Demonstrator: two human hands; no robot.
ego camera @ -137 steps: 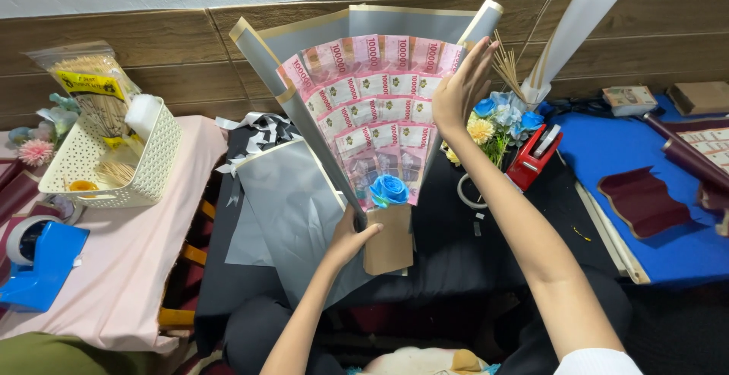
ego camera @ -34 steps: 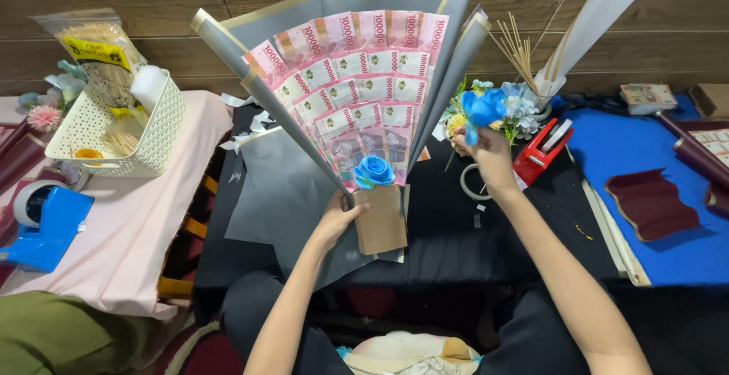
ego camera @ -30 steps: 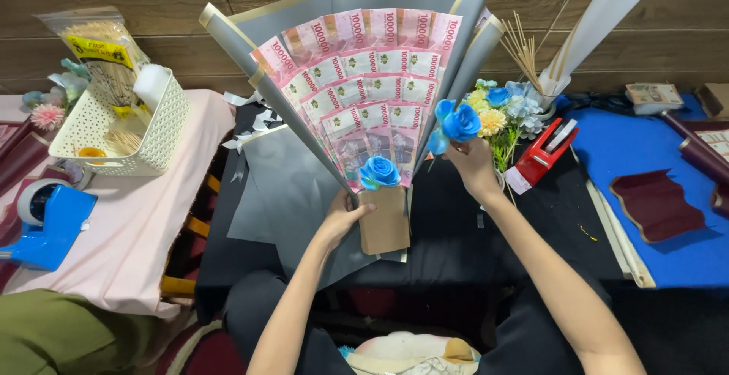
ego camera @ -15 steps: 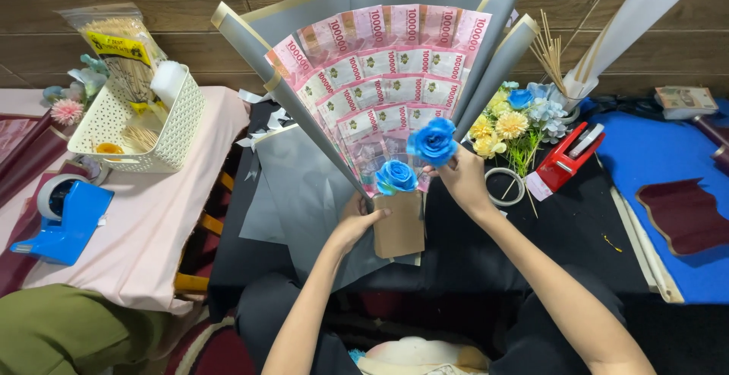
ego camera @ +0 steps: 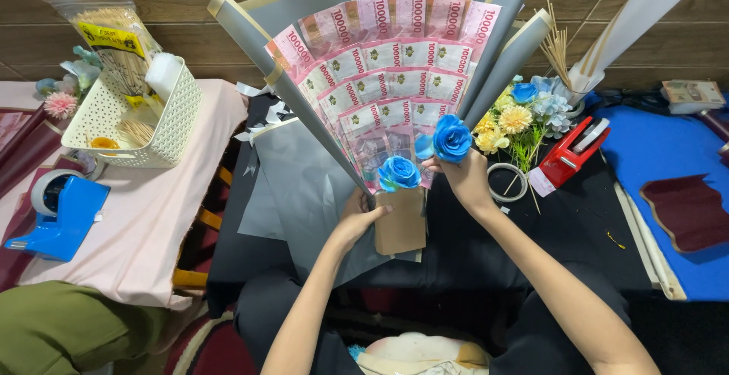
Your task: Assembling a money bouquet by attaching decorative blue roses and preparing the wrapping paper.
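Note:
A fan-shaped bouquet of pink banknotes (ego camera: 395, 71) wrapped in grey paper with gold edges (ego camera: 300, 26) stands upright in the middle. My left hand (ego camera: 357, 215) grips its brown cardboard handle (ego camera: 400, 227) at the base. A blue fabric rose (ego camera: 399, 172) sits on the notes just above that hand. My right hand (ego camera: 463, 181) holds a second blue rose (ego camera: 452, 138) against the lower right of the fan, beside the first.
A white basket (ego camera: 129, 124) with sticks and a bag stands on a pink cloth at left, near a blue tape dispenser (ego camera: 64, 212). Right of the bouquet are artificial flowers (ego camera: 524, 121), a tape roll (ego camera: 509, 181), a red dispenser (ego camera: 569, 155) and a blue mat (ego camera: 668, 155).
My right hand left the wrap's top edge, picked a blue rose from the flowers at right, and carried it left to the fan's base. The left hand stayed on the handle.

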